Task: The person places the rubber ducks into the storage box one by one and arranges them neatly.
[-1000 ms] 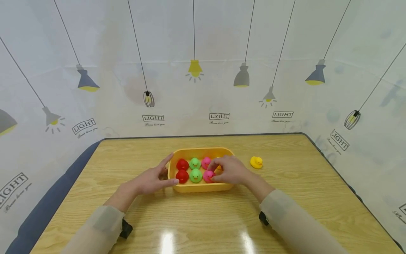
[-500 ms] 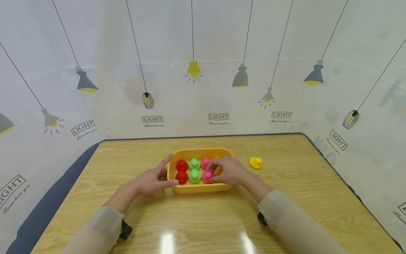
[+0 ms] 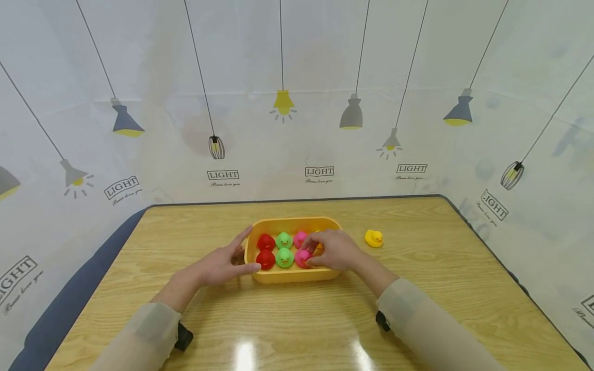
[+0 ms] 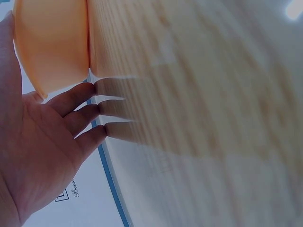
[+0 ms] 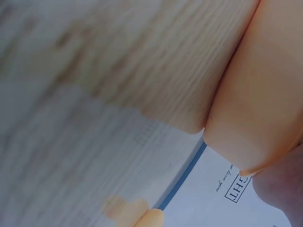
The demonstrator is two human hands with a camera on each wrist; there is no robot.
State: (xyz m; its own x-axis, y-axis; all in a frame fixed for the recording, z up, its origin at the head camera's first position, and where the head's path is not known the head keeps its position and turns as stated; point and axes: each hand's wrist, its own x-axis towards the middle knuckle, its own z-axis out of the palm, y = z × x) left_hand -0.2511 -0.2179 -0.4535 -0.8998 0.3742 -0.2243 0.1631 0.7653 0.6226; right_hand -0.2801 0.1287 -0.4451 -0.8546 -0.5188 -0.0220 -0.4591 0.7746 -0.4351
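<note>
An orange-yellow plastic tray (image 3: pixel 297 277) stands on the table. It holds two red ducks (image 3: pixel 266 259), two green ducks (image 3: pixel 284 257) and two pink ducks. A yellow one at the right end is mostly covered. My left hand (image 3: pixel 223 263) spans the tray's left end with fairly straight fingers, thumb at the front rim and index finger at the far corner. In the left wrist view, the other fingers' tips rest on the table beside the tray (image 4: pixel 54 42). My right hand (image 3: pixel 336 249) reaches over the tray's right end and pinches the front pink rubber duck (image 3: pixel 301 258).
Another yellow rubber duck (image 3: pixel 374 238) sits on the wooden table (image 3: pixel 297 319), right of the tray. It also shows low in the right wrist view as a yellow shape (image 5: pixel 150 218). A white lamp-print curtain (image 3: pixel 260 118) borders the table's back and sides.
The head view has shifted slightly. Both hands keep their places at the tray, and the ducks lie as before.
</note>
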